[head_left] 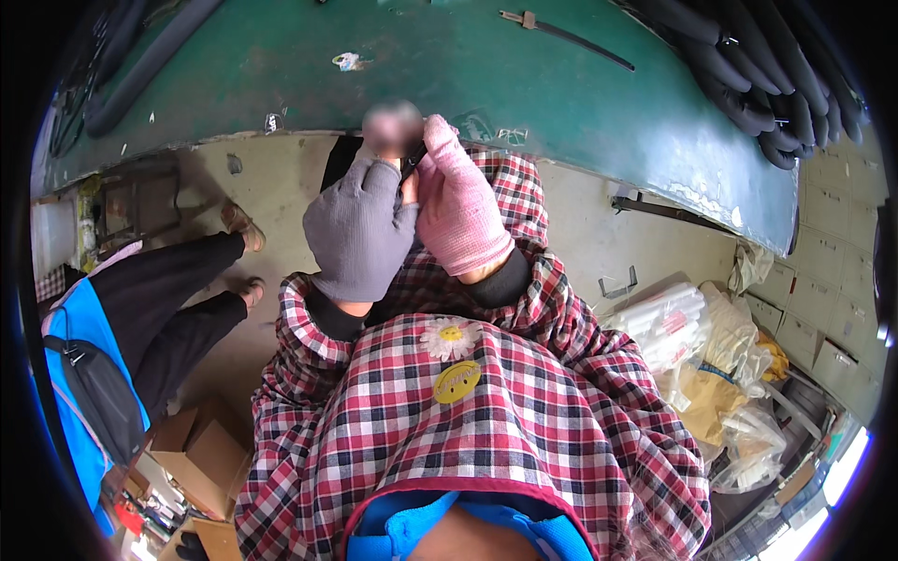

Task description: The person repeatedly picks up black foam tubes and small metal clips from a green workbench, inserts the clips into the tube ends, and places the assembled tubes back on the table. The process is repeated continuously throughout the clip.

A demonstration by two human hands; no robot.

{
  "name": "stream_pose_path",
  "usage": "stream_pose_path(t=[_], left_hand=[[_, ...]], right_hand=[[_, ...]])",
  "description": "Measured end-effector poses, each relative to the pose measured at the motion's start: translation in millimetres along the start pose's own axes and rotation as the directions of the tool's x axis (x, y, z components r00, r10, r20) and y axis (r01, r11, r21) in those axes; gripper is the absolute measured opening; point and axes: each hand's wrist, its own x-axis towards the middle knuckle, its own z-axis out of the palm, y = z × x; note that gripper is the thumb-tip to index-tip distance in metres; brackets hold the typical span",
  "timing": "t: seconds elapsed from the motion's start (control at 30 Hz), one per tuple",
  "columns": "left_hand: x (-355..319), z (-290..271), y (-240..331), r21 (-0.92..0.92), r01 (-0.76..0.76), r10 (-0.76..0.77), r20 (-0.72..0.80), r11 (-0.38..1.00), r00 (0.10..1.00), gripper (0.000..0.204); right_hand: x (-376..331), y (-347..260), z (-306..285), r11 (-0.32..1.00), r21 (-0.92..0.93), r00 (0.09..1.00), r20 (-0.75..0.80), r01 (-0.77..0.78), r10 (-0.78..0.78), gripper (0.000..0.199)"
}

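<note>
My left hand (360, 224) wears a grey fingerless glove and my right hand (460, 206) a pink one. Both are raised close together at the edge of the green workbench (449, 65). Between them they pinch a small dark object (412, 161), whose shape I cannot make out; a blurred patch covers the spot just above my left fingers. My sleeves and apron are red plaid.
Black rubber tubes (758, 84) are piled on the bench's right end and more lie at its left. A thin metal strip (571, 35) lies on the bench. Another person in black trousers and blue top (140, 318) sits at my left. Plastic bags (711, 365) and cardboard boxes (201, 458) lie on the floor.
</note>
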Motion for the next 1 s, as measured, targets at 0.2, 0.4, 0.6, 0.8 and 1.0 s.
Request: stream_pose_path(t=[0.2,0.4,0.6,0.8,1.0], left_hand=[[14.0,-13.8,1.3,0.086,0.031,-0.047,0.192,0.996,0.980,0.034],[21.0,-18.7,-0.1,0.121,0.028,-0.054,0.222,0.992,0.974,0.032],[25.6,-16.5,-9.8,0.128,0.035,-0.059,0.188,0.991,0.980,0.027],[26.1,-8.0,-19.0,0.071,0.016,-0.030,0.203,0.997,0.979,0.024],[20.6,-13.5,-15.4,0.030,0.061,-0.066,0.241,0.998,0.968,0.028]], right_hand=[[3.2,-0.5,4.3,0.980,0.177,0.986,0.124,0.089,-0.113,0.037],[0.6,-8.8,-4.4,0.991,0.134,0.995,0.096,-0.024,0.011,0.041],[-26.1,-102.1,-18.2,0.478,-0.839,0.943,0.117,0.262,-0.311,0.029],[47.9,-176.4,2.1,-0.838,-0.497,0.553,0.774,0.227,-0.309,0.045],[71.7,-188.5,-10.0,-0.862,-0.489,0.793,0.574,0.134,-0.203,0.016]])
